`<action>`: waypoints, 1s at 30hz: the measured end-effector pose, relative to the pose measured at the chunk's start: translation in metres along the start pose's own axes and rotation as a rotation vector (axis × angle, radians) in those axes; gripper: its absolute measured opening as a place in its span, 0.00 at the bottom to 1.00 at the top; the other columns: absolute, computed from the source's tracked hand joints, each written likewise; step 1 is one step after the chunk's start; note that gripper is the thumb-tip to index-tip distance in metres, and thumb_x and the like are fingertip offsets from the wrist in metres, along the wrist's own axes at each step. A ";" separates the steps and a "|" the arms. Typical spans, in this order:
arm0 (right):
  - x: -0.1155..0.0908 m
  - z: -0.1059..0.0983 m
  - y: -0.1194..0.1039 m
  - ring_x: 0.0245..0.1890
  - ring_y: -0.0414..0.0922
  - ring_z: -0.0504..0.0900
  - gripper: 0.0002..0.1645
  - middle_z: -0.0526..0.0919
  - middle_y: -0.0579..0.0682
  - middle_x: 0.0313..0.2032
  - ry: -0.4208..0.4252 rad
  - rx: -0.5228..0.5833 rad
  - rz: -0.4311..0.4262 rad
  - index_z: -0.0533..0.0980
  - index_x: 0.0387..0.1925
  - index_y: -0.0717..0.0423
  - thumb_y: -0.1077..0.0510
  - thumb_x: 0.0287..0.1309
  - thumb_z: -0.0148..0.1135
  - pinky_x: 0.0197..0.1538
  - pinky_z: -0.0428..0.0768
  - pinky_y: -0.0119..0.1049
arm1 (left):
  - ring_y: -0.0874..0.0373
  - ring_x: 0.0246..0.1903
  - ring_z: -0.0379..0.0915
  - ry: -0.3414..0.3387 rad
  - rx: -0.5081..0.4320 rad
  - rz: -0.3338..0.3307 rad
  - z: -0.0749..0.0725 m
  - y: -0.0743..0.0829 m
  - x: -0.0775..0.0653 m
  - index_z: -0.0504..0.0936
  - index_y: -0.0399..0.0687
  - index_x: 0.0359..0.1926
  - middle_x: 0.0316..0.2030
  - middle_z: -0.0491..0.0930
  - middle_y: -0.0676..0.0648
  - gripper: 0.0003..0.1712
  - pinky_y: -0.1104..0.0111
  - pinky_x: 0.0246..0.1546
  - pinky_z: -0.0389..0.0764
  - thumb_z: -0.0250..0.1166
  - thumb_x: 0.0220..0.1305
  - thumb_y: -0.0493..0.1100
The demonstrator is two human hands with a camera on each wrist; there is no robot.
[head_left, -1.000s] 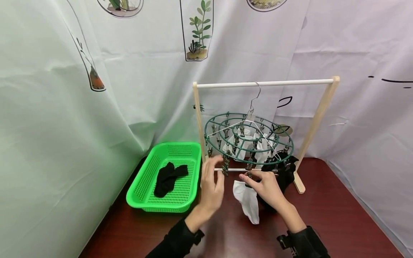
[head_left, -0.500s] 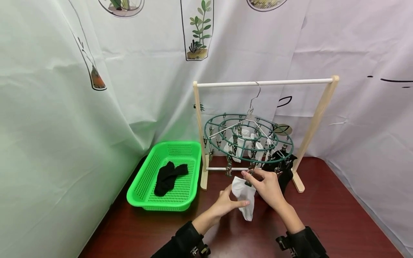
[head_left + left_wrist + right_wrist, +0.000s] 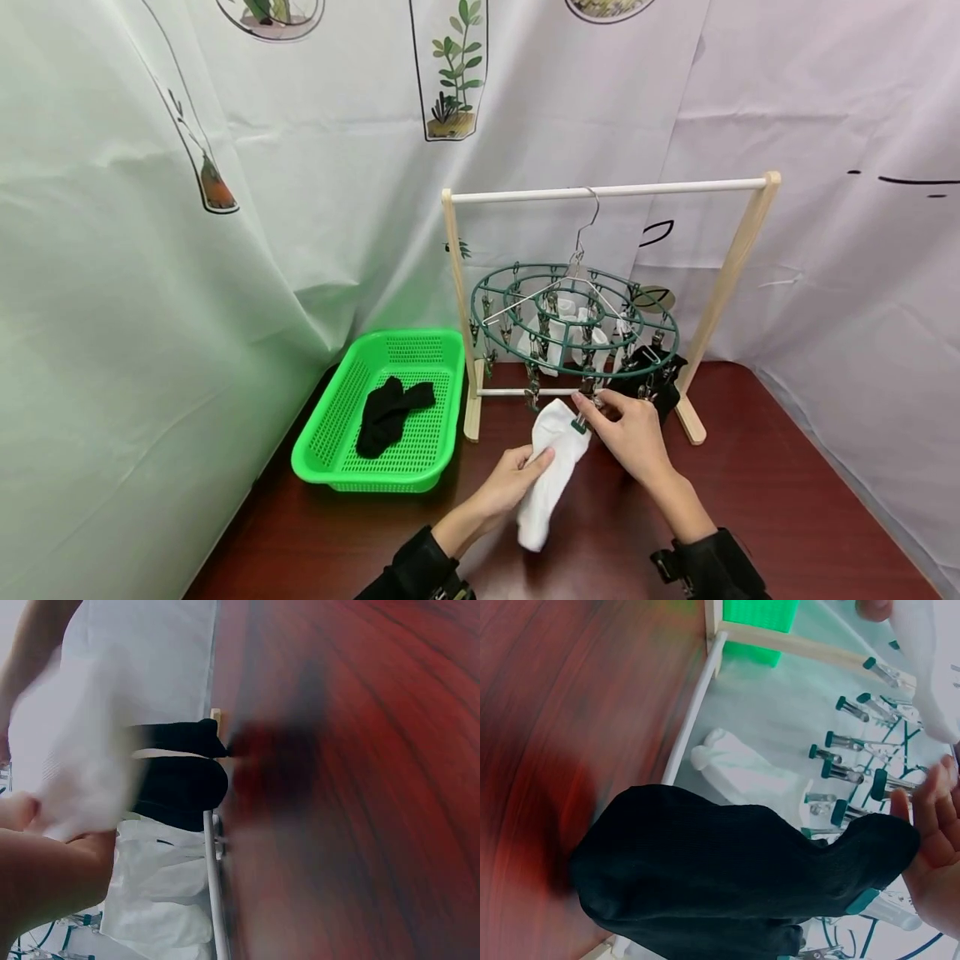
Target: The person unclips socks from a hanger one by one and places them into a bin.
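My left hand (image 3: 504, 487) holds a white sock (image 3: 549, 487) in front of the rack, thumb on top and the toe hanging toward me. My right hand (image 3: 632, 432) pinches a metal clip (image 3: 581, 423) with green tips, which hangs from the front of a round green clip hanger (image 3: 564, 343). From the head view the clip's tip overlaps the sock's upper edge; the right wrist view shows the clip (image 3: 889, 784) beside the sock (image 3: 928, 671), a gap between them. Blur covers the sock (image 3: 82, 742) in the left wrist view.
A wooden stand (image 3: 722, 292) with a white rod carries the hanger. Black socks (image 3: 727, 862) and white socks (image 3: 754, 772) hang from other clips. Left of the stand, a green basket (image 3: 309, 446) holds a black sock (image 3: 386, 417). A printed curtain hangs behind.
My left hand has come down from the hanger's left side and taken hold of the white sock, drawing it left and toward me. My right hand stays at the clip.
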State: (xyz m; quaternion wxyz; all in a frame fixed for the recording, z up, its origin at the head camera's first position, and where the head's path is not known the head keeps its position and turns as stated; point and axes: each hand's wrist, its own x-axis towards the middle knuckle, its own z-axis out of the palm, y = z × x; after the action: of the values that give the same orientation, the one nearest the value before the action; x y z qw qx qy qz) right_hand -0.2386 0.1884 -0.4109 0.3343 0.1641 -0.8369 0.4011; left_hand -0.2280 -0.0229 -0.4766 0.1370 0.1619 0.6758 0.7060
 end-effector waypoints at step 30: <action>-0.003 0.011 0.007 0.19 0.28 0.50 0.34 0.55 0.39 0.15 0.127 0.117 -0.151 0.61 0.15 0.48 0.69 0.61 0.77 0.23 0.54 0.32 | 0.69 0.28 0.77 -0.004 0.125 0.214 -0.025 -0.021 -0.014 0.84 0.27 0.53 0.32 0.84 0.57 0.29 0.76 0.30 0.79 0.54 0.90 0.54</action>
State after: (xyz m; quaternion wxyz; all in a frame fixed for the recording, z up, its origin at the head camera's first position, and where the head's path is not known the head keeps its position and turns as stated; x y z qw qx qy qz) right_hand -0.2447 0.1838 -0.4222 0.4060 0.2200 -0.7744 0.4325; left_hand -0.2262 -0.0503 -0.4988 0.0517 0.2425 0.6971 0.6728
